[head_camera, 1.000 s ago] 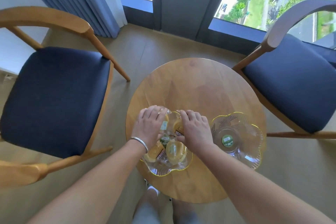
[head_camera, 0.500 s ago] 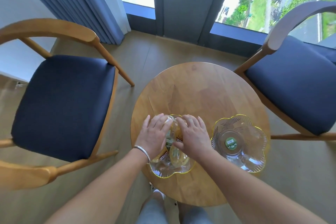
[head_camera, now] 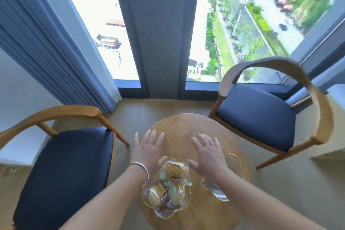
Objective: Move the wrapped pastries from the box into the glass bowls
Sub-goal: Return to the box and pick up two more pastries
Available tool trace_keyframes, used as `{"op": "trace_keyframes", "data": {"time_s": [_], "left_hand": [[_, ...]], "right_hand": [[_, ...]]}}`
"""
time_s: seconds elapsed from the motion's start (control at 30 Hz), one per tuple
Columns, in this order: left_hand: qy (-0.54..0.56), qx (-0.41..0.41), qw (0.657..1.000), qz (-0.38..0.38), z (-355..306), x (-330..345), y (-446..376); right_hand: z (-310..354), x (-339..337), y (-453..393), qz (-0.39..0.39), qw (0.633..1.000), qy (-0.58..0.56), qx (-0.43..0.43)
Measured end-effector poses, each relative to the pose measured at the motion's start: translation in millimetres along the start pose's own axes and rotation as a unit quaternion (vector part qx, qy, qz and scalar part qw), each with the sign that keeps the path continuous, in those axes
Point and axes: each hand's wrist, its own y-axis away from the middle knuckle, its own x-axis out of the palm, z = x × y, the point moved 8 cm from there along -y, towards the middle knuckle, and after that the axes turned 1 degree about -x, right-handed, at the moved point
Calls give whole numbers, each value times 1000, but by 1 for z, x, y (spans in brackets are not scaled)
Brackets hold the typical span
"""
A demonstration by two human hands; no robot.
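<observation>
Lifted off the pastries (head_camera: 169, 183) heaped in the lower-centre bowl (head_camera: 164, 209), left hand (head_camera: 147, 152) and right hand (head_camera: 209, 153) now spread, empty (second bowl (head_camera: 237, 160) apparently bare, box unseen): next batch probably due.

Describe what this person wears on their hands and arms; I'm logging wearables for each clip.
Both forearms are bare, with no sleeves in view. The left hand has a plain silver-coloured bangle round its wrist. The right hand shows no gloves, watch or bracelet. No rings can be made out on the fingers of either hand, though the picture is slightly blurred.
</observation>
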Motion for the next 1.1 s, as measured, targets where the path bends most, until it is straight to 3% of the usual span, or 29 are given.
{"op": "trace_keyframes", "data": {"time_s": [0.17, 0.37, 0.7, 0.87, 1.1], "left_hand": [[1, 57, 998, -41, -32, -74, -10], [9, 192, 975, -115, -129, -131, -19], [4, 434, 888, -154, -359, -148, 46], [-18, 495, 858, -139, -460, -131, 82], [-38, 536, 835, -118, -595, -115, 107]], "right_hand": [[-29, -72, 26, -73, 994, -24, 76], [-97, -110, 100, -128, 971, -14, 203], [-220, -92, 315, -138, 876, -5, 462], [-268, -62, 398, -119, 838, -21, 531], [-356, -36, 474, -108, 814, -46, 569]]}}
